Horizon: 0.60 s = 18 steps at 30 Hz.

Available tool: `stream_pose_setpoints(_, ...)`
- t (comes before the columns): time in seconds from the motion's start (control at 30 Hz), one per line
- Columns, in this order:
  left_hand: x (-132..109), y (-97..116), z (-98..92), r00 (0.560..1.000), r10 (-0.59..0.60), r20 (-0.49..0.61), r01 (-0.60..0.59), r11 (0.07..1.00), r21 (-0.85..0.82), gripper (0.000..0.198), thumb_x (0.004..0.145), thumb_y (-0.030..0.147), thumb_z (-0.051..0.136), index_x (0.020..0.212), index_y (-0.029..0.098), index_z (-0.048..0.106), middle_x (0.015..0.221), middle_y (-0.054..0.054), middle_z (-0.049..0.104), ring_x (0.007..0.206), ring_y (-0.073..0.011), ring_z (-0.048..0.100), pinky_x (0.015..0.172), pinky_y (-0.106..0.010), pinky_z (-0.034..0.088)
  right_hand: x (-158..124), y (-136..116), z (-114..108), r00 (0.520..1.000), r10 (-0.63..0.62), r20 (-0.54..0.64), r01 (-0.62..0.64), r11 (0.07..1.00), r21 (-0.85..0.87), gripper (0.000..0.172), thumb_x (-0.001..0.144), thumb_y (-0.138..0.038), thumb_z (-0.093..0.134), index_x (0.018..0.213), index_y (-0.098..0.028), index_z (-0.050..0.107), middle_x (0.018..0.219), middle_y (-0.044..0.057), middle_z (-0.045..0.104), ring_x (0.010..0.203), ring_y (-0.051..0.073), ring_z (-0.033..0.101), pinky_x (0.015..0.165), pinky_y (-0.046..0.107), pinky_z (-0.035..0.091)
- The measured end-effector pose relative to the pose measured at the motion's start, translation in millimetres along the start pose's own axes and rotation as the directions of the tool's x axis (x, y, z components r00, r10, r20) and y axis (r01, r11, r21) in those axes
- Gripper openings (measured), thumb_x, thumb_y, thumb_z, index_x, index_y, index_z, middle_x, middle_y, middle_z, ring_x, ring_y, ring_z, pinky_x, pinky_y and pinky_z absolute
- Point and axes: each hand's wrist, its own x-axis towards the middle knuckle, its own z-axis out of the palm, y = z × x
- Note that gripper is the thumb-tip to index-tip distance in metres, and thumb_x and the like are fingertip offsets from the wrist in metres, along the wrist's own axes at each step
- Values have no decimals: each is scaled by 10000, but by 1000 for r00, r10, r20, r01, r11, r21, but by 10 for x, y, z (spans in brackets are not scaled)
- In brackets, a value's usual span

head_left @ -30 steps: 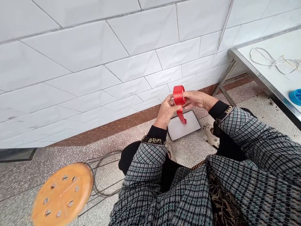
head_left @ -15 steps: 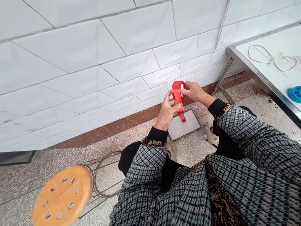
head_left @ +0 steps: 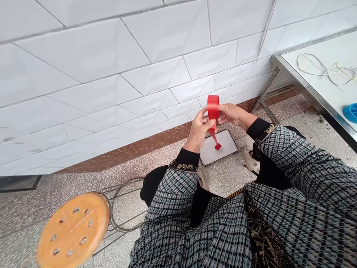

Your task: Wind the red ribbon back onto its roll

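A roll of red ribbon (head_left: 213, 107) is held up in front of the tiled wall, its edge turned toward the camera. My right hand (head_left: 230, 114) grips the roll from its right side, some fingertips hidden behind it. My left hand (head_left: 199, 128) pinches the ribbon just below the roll, thumb on top. From there a narrow, twisted strip runs down to a small red folded piece (head_left: 218, 147) at its lower end. Below both hands, a grey-white rectangular tray or board (head_left: 225, 153) with a dark edge lies on the speckled floor.
An orange round stool (head_left: 74, 230) with holes and metal legs is at the lower left. At the right, a metal-edged table (head_left: 312, 89) bears loose white cords (head_left: 325, 70) and a blue round object (head_left: 350, 112). A shoe (head_left: 250, 160) shows beside the tray.
The ribbon roll has turned, so its white core no longer shows. My right fingers have shifted down along its side. The hanging strip has twisted narrower, and its folded end sits slightly lower.
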Motion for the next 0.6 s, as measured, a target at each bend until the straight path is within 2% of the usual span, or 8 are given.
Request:
stream_pose_setpoints(0.13, 19, -1, 9, 1000, -2, 4, 2, 1000, -7, 824, 793, 412, 921, 1496, 220, 535, 764, 25, 751, 562, -165, 697, 654, -345, 594, -1, 16, 24, 993, 106, 58, -112, 988, 103, 250, 1055, -282, 664, 834, -172, 702, 651, 47, 691, 540, 126, 564, 570, 220, 557)
stream_pose_setpoints(0.23, 27, 9, 13, 999, 41, -32, -41, 999, 17, 751, 776, 404, 934, 1414, 203, 592, 789, 10, 771, 634, -169, 727, 711, -344, 609, -15, 12, 33, 974, 182, 135, -199, 972, 128, 313, 1093, -340, 632, 841, -172, 710, 621, 40, 674, 510, 120, 558, 559, 208, 556)
stream_pose_setpoints(0.33, 28, 4, 0, 995, 72, -64, -67, 996, 66, 684, 767, 395, 936, 1346, 196, 632, 777, 10, 761, 684, -171, 733, 728, -331, 605, -41, 1, 28, 963, 216, 163, -237, 964, 123, 312, 1098, -363, 641, 861, -176, 719, 616, 35, 674, 506, 118, 569, 558, 200, 561)
stream_pose_setpoints(0.5, 26, -5, -24, 994, 76, -76, -70, 995, 75, 643, 754, 395, 944, 1297, 196, 662, 784, 3, 759, 682, -161, 715, 694, -312, 586, -76, -36, -1, 970, 185, 160, -190, 982, 11, 250, 1057, -354, 701, 873, -185, 718, 686, 53, 717, 553, 135, 609, 563, 229, 577)
stream_pose_setpoints(0.6, 20, 21, -33, 996, 59, -63, -57, 998, 40, 657, 708, 391, 968, 1261, 194, 674, 774, 8, 767, 652, -152, 704, 688, -308, 582, -78, -70, -48, 990, 46, 132, -28, 990, -135, 151, 1004, -286, 754, 908, -176, 717, 791, 64, 753, 649, 151, 665, 641, 255, 603)
